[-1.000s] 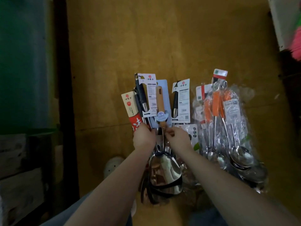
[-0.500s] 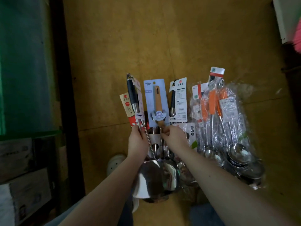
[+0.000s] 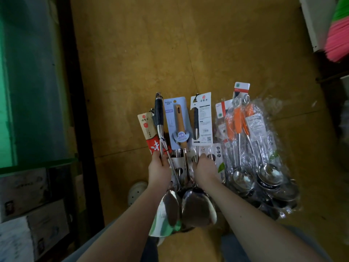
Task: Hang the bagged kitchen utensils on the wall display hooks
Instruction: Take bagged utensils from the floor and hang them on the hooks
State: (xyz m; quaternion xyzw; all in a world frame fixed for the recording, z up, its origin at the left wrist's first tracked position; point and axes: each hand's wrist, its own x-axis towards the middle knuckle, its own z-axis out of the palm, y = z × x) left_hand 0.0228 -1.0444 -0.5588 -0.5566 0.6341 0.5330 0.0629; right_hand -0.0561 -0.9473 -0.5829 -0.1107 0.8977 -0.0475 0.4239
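1. A green panel [image 3: 28,82] fills the 9 o'clock side of the view, with stacked boxes [image 3: 24,205] below it at 8 o'clock.
2. A white shoe [image 3: 137,191] sits on the brown floor [image 3: 170,44], at 8 o'clock from the left hand.
3. The left hand [image 3: 159,168] grips the steel shank of a dark-handled turner [image 3: 159,114], fingers and thumb wrapped round it. The handle points to 12 o'clock and the shiny blade lies toward 6 o'clock beside the forearm.
4. A red-and-tan carded pack [image 3: 149,133] fans out at 11 o'clock from the left hand, partly behind the turner.
5. Between the hands, a blue card with a wooden-handled utensil [image 3: 180,123] stands toward 12 o'clock, its blade reaching down to 6 o'clock.
6. A white-carded utensil [image 3: 203,118] with a black handle rises at 12 o'clock from the right hand.
7. The right hand [image 3: 204,170] has its fingers curled down over that utensil's shank and a printed pack beneath; the back of the hand hides the contact.
8. The clear bag of orange-handled ladles [image 3: 251,148] lies on the floor just beside the right hand, at its 3 o'clock, with handles to 12 o'clock and bowls to 5 o'clock. Neither hand holds it.
9. Something pink [image 3: 338,40] shows at the 2 o'clock corner.
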